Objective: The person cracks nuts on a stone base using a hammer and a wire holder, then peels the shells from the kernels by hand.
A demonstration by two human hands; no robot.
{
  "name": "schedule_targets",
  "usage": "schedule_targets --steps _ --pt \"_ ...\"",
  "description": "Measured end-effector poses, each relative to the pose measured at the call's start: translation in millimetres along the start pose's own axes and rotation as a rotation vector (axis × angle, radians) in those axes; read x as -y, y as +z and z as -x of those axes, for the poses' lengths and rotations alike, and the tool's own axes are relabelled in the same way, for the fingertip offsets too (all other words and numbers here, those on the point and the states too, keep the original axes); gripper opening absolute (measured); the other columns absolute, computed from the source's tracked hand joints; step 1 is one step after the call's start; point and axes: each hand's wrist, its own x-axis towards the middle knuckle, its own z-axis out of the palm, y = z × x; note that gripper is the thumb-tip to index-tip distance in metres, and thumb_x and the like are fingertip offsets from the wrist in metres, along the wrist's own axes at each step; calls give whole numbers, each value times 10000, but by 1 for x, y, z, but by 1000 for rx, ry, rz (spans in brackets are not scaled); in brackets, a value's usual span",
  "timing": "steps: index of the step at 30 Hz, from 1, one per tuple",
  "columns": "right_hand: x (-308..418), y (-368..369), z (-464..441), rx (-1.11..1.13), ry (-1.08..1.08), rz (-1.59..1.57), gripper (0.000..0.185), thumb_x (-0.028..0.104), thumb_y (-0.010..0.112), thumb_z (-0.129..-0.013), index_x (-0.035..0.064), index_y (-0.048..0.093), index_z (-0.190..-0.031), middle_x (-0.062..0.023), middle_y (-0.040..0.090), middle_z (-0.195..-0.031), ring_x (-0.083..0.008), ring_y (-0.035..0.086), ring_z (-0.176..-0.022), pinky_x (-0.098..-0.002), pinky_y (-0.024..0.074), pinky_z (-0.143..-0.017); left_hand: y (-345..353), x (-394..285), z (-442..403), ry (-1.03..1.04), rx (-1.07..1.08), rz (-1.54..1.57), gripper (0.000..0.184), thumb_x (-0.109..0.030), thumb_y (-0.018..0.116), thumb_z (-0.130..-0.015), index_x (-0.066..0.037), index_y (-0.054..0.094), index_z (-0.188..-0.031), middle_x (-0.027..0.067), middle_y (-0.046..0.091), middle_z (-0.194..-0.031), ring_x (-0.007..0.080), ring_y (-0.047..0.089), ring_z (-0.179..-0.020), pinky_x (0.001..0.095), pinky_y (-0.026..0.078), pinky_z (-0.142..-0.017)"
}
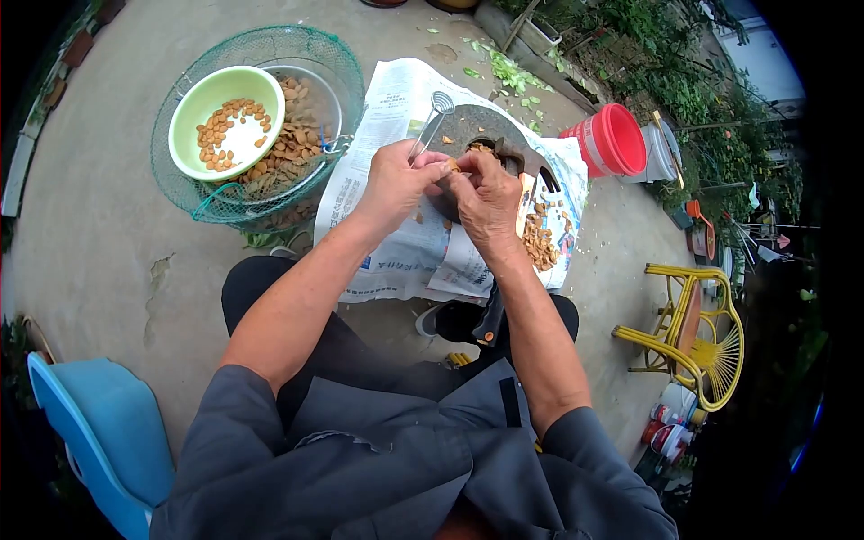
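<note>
Center top: my left hand [396, 187], fingers curled closed, grips a wire tool [439, 110]. My right hand [487, 200], fingers pinched nearly shut, meets it at a small brown piece [453, 166], over newspaper [349, 193].

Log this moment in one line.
left hand: holding wire tool; right hand: pinching small brown piece; hands: fingertips together; green bowl: brown kernels inside
</note>
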Motion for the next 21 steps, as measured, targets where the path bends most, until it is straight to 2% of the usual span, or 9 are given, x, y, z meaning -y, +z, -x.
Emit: schedule_targets --steps 2,7,16,19,21 --pt "3 1 1 -11 -45 4 143 93 737 -800 24 634 -870 -135 649 -712 -273 669 -647 -364 513 -589 -1 1 0 -17 35 146 291 -32 689 -888 -86 445 -740 164 672 -1033 144 659 -879 277 592 -739" --pt "10 -4 0 17 -135 13 70 12 667 -825 16 658 -894 -126 632 -700 -266 664 -640 -369 503 -569 -5 -2 2 -42 53 220 276 -55 677 -911 -94 439 -775 163 671 -1041 162 669 -885 291 591 -794" --pt "22 -4 2 50 33 -128 51 16 614 -866 -10 656 -876 -113 649 -677 -181 630 -551 -299 496 -528 -9 1 1 -123 133 337 169 -152 685 -930 -47 556 -900 66 651 -878 135 635 -779 262 544 -703" --pt "31 -9 2 116 222 -270 61 19 614 -866 -23 657 -874 -98 667 -680 -146 632 -565 -286 504 -539 -12 3 0 -169 179 399 168 -156 691 -926 -45 566 -910 43 634 -841 125 614 -753 251 529 -692" --pt "35 -10 3 114 226 -297 66 22 620 -864 -24 664 -882 -97 682 -697 -134 644 -583 -282 510 -547 -14 5 0 -189 205 462 166 -151 696 -921 -49 565 -913 35 627 -834 123 607 -747 247 526 -698"
